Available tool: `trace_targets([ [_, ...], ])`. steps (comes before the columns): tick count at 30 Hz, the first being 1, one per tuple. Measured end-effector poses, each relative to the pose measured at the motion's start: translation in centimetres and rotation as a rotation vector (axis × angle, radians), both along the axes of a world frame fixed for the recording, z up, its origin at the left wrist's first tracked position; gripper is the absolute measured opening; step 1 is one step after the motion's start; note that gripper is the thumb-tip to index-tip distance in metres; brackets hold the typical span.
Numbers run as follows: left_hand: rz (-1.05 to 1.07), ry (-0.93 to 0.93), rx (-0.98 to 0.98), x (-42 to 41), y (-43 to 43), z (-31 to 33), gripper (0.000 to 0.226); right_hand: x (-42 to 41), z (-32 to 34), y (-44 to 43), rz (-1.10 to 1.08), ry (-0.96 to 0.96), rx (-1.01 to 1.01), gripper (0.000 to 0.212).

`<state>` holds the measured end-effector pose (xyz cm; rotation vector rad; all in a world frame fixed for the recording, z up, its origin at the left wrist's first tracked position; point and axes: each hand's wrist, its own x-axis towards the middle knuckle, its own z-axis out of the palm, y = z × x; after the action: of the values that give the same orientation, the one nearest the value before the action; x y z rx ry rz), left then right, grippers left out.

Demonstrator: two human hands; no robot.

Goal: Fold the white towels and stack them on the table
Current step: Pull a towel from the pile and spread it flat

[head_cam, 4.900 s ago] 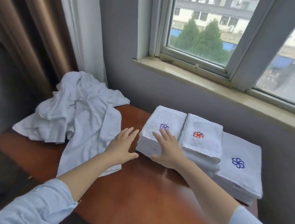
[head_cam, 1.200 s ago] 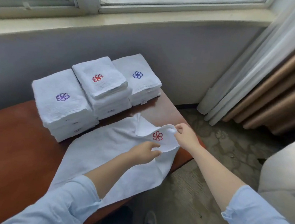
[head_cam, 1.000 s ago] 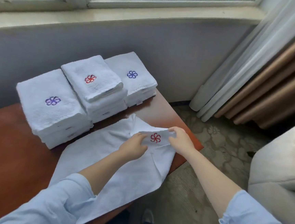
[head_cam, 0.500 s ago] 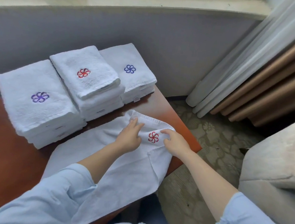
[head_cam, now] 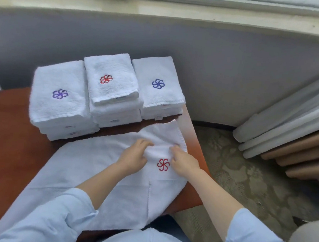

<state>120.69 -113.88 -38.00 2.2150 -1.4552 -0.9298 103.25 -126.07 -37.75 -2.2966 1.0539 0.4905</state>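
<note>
Only the head view to go on here. The loose towel (head_cam: 92,173) lies flat on the table (head_cam: 8,136) just in front of the red-flower stack (head_cam: 110,81), and its near end hangs over the table edge towards the person.

Both hands are at its far end, in front of that stack and a little to its right. The left hand (head_cam: 134,157) and right hand (head_cam: 185,161) each have their fingers curled into the cloth, pinching up a small ridge on either side of the red emblem (head_cam: 163,164).

What worries me:
- That overhang could drag the towel off onto the carpet (head_cam: 246,176) if either hand lets go.
- If the two hands pull unevenly, the fold goes crooked.
- The top towel on the red-flower stack sits skewed, so a knock from a knuckle could shift it.
- The purple-flower stack (head_cam: 60,96) to its left and the blue-flower stack (head_cam: 158,82) to its right touch it, so a shove would probably spread.
</note>
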Motion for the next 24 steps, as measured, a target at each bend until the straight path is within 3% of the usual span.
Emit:
trace_targets([
  [4, 0.152, -0.247, 0.072, -0.6, -0.2, -0.3, 0.046, -1.1, -0.3, -1.4, 0.1, 0.11, -0.235, 0.041],
  [6, 0.168, -0.298, 0.122, -1.0, -0.4, -0.5, 0.044, -0.9, -0.1, -1.9, 0.135, 0.06, -0.301, 0.034],
  [10, 0.179, -0.246, 0.175, -1.9, -0.5, -1.0, 0.039, 0.6, -0.3, -2.3, 0.214, -0.163, -0.192, 0.042],
  [13, 0.212, -0.182, 0.182, -2.4, 0.0, -1.1, 0.034, 1.2, -0.9, -2.2, 0.262, -0.173, -0.104, 0.044],
  [16, 0.265, -0.152, 0.164, -2.6, 0.7, -0.8, 0.02, 1.4, -1.4, -2.6, 0.287, -0.195, -0.181, 0.036],
  [21, 0.385, -0.211, 0.083, -2.1, 1.3, -1.2, 0.025, 1.0, -1.8, -2.9, 0.287, -0.171, -0.234, 0.024],
  [24, 0.333, -0.283, 0.126, -1.6, 1.1, -1.7, 0.034, 0.9, -2.0, -2.7, 0.258, -0.16, -0.233, 0.021],
])
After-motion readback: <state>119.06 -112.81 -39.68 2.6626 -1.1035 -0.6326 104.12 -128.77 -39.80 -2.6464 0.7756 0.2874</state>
